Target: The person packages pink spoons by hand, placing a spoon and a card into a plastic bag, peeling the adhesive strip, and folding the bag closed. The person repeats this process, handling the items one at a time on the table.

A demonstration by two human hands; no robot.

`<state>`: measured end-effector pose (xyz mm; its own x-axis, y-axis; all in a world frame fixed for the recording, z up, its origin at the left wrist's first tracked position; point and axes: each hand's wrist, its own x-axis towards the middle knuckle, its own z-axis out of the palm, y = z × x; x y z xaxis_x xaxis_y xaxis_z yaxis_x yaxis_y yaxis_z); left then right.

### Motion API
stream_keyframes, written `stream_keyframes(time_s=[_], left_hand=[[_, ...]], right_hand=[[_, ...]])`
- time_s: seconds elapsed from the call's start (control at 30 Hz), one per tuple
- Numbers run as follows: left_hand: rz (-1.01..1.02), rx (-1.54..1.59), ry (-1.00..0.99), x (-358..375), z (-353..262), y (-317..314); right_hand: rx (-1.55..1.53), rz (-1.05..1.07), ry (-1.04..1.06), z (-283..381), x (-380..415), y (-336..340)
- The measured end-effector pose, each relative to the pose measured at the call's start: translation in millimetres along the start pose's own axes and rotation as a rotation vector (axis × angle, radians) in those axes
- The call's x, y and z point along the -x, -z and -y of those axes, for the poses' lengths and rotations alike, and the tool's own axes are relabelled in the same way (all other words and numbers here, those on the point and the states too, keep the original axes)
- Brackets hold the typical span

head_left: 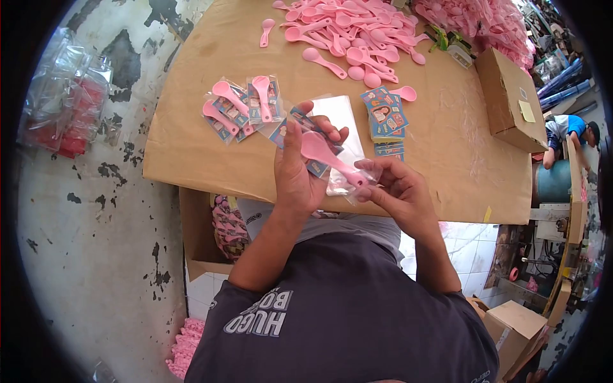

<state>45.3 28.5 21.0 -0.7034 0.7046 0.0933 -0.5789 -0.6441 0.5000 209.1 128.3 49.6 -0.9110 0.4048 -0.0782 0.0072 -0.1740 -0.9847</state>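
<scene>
A pink plastic spoon (322, 152) lies in a clear bag with a blue printed card, held above the front of the table. My left hand (297, 182) is closed around the bowl end, thumb on one side and fingers on the other. At the handle end, my right hand (405, 191) pinches the clear plastic between thumb and fingers. Beneath my hands is a stack of clear bags (348, 127). Several bagged spoons with cards (262, 99) rest to the left. A stack of blue printed cards (386, 118) sits to the right.
Loose pink spoons (357, 32) are heaped at the table's far side. A cardboard box (511, 102) stands at the right edge. Below the left edge, an open carton (198, 233) holds packed pink items. Another person (565, 131) bends over at far right.
</scene>
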Motion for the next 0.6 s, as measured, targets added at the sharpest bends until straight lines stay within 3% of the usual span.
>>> stream_keyframes(time_s=[0.1,0.17,0.3,0.4,0.47,0.5,0.57,0.6], left_hand=[[0.009,0.106,0.102,4,4,-5],[0.015,0.142,0.156,10,8,-6],[0.026,0.211,0.231,16,6,-6],[0.025,0.18,0.26,15,2,-1],[-0.046,0.184,0.285,15,2,2],[-0.052,0.196,0.277,15,0,3],[-0.093,0.177,0.315,11,-6,5],[-0.068,0.188,0.319,9,-10,9]], right_hand=[[-0.133,-0.047,-0.042,-12,-5,-7],[-0.04,-0.164,0.133,-31,-12,-11],[-0.027,-0.229,0.192,-36,-19,-23],[0.21,-0.288,0.252,-31,-16,-26],[0.514,-0.369,0.605,-20,-15,-31],[0.522,-0.358,0.601,-13,-13,-28],[0.853,-0.085,0.837,-2,-7,-14],[0.853,-0.077,0.838,0,-6,-9]])
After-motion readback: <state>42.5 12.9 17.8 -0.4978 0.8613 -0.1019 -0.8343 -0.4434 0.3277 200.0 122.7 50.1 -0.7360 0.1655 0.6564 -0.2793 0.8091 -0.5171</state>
